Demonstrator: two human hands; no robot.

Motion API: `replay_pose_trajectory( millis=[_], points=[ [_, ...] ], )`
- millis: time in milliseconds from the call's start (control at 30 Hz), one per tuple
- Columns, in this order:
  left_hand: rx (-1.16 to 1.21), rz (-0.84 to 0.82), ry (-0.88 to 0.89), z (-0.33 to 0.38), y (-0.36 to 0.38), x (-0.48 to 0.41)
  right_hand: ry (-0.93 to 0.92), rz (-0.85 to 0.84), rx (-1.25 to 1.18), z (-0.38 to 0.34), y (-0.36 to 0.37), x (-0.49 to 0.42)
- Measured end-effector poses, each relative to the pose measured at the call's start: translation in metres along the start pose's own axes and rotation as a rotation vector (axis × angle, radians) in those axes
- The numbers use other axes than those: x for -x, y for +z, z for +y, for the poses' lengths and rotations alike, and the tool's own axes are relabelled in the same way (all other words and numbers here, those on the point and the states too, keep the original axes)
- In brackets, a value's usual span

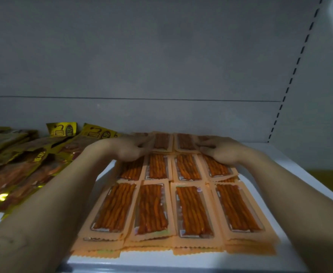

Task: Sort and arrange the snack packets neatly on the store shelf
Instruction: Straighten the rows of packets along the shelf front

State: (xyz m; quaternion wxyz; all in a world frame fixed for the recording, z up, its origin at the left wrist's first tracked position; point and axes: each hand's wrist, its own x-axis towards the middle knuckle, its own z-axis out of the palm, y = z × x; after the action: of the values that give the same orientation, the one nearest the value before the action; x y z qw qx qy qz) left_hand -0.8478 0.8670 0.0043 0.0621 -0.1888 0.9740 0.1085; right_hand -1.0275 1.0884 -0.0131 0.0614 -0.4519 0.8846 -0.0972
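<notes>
Shelf [283,160]: orange packets [193,209] laid flat in a three-by-four grid of stacks. Front row [151,209] sits at the shelf lip, edges slightly fanned. Mid row [157,166] is just behind it and overlaps a bit. Both forearms run along the grid's outer sides. Left hand [130,149] has fingers curled on the back row [161,140] left end; right hand [220,149] does the same on the right end. Gold packets [20,166] are piled loosely to the left. Grey back wall [161,66], slotted upright [295,69] at right.
</notes>
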Motion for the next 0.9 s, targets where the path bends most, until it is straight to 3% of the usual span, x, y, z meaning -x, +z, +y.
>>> replay_pose_trajectory(
  millis=[233, 367, 500, 733, 833, 900],
  points=[
    [-0.037, 0.062, 0.007, 0.007, -0.015, 0.043, -0.021, 0.064, 0.082, -0.011, -0.023, 0.028],
    [-0.079, 0.112, -0.041, 0.013, -0.014, 0.068, 0.035, -0.002, 0.147, -0.017, -0.032, 0.051],
    [-0.150, 0.076, -0.069, 0.016, -0.002, 0.076, 0.132, -0.049, 0.047, -0.025, -0.027, 0.060],
    [-0.050, 0.152, -0.038, 0.011, 0.008, 0.091, 0.191, -0.082, -0.125, -0.033, -0.026, 0.073],
    [-0.013, 0.228, 0.030, 0.007, 0.002, 0.119, 0.127, 0.012, -0.035, -0.041, -0.032, 0.096],
    [0.000, 0.194, 0.088, 0.003, 0.000, 0.145, 0.075, 0.066, -0.042, -0.050, -0.032, 0.120]
  ],
)
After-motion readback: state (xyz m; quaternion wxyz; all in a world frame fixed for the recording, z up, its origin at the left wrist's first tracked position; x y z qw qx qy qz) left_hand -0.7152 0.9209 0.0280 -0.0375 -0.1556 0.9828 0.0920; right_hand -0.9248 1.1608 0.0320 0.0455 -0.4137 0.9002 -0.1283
